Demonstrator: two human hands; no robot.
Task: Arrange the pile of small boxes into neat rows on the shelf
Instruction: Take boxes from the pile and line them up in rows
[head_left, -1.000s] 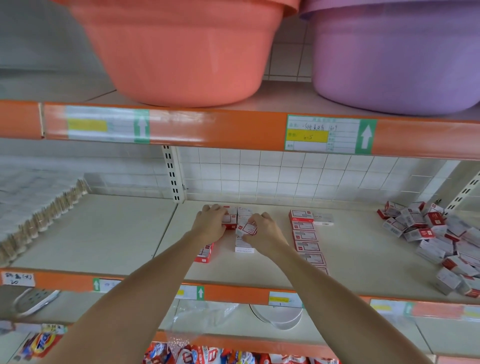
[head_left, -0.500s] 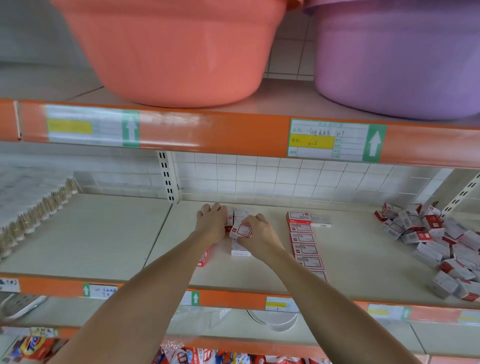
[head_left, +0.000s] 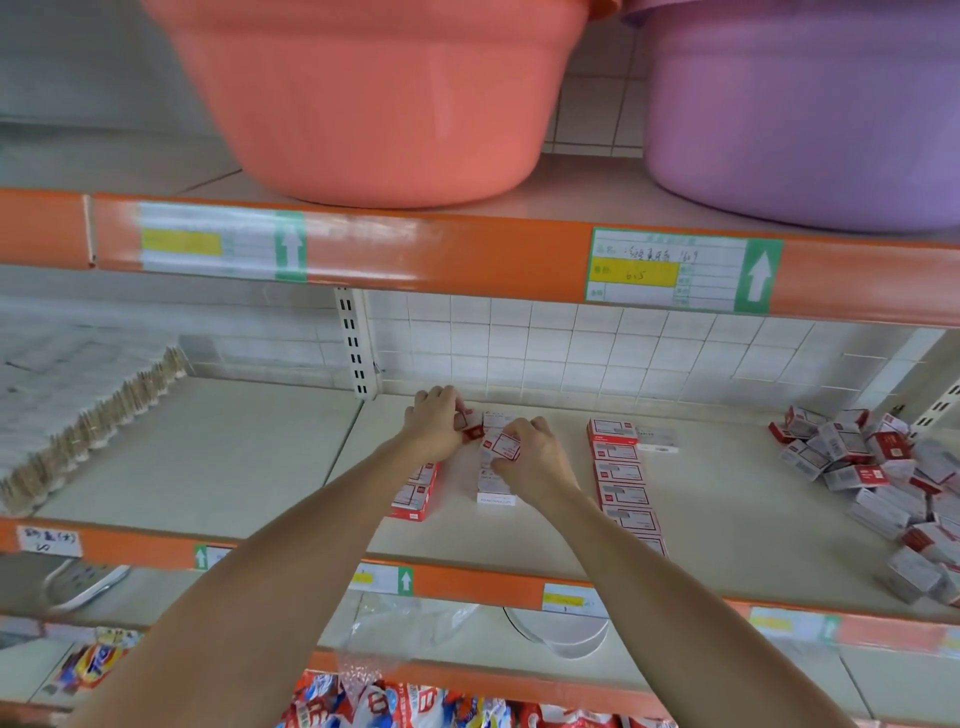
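both hands work at the back of the shelf. the left hand grips a small box; the right hand pinches another box above the middle row. the loose pile lies well apart, far right.

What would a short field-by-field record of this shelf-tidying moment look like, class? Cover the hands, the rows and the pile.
left hand: at the back of the left row, fingers on a small box
right hand: holding a red-and-white box over the middle row
left row: partly hidden by the left arm
right row: boxes laid flat in a line from back to front
pile: loose and jumbled at the shelf's right end
shelf: left part bare
above: orange tub, purple tub
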